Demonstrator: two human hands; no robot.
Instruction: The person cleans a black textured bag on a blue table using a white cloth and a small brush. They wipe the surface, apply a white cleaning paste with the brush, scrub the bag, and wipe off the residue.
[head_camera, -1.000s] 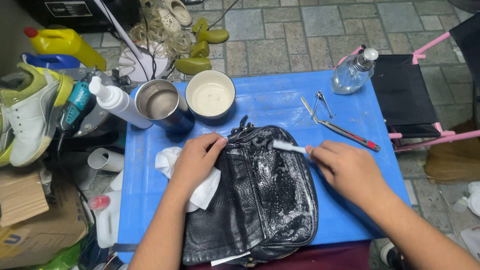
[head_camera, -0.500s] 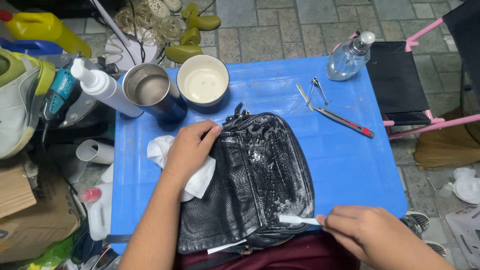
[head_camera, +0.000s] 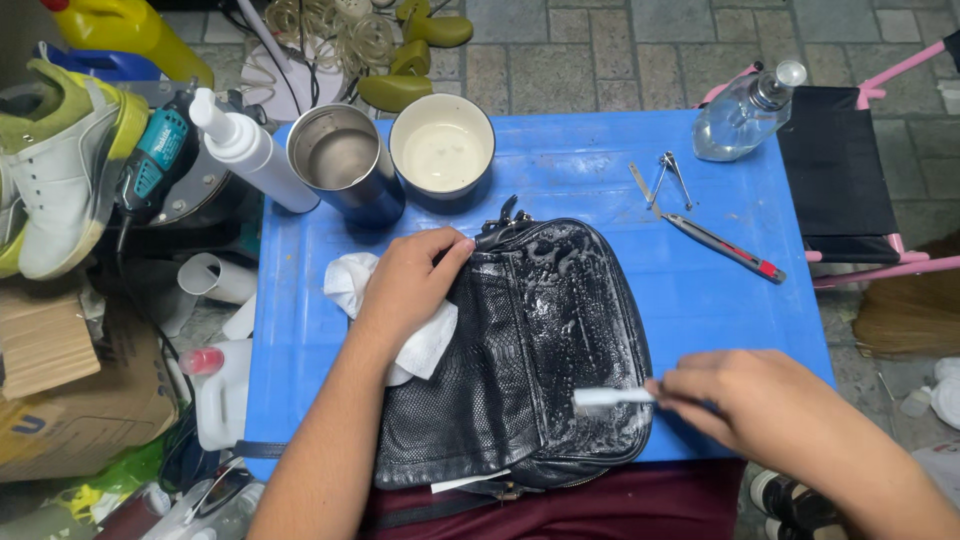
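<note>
1. We press our left hand (head_camera: 405, 285) flat on the upper left part of the black textured bag (head_camera: 520, 360), with a white cloth (head_camera: 420, 345) pinned under the palm – the fingers lie spread, not curled.
2. Our right hand (head_camera: 745, 395) sits at the lower right of the frame, closed around the handle of a small white brush (head_camera: 610, 398), whose head touches the bag's lower right edge.
3. The bag lies in the middle of the blue table (head_camera: 700, 300), near its bottom edge; its right half is wet and streaked with white foam.
4. Above the bag, toward the upper middle of the frame, stand a steel cup (head_camera: 345, 170) and a white bowl (head_camera: 442, 160), just beside each other.
5. A white spray bottle (head_camera: 245, 150) leans at the table's upper left corner.
6. At the upper right – a clear pump bottle (head_camera: 740, 115), and below it nail clippers (head_camera: 670, 175) and a utility knife (head_camera: 725, 248) lying on the table, well apart from the bag.
</note>
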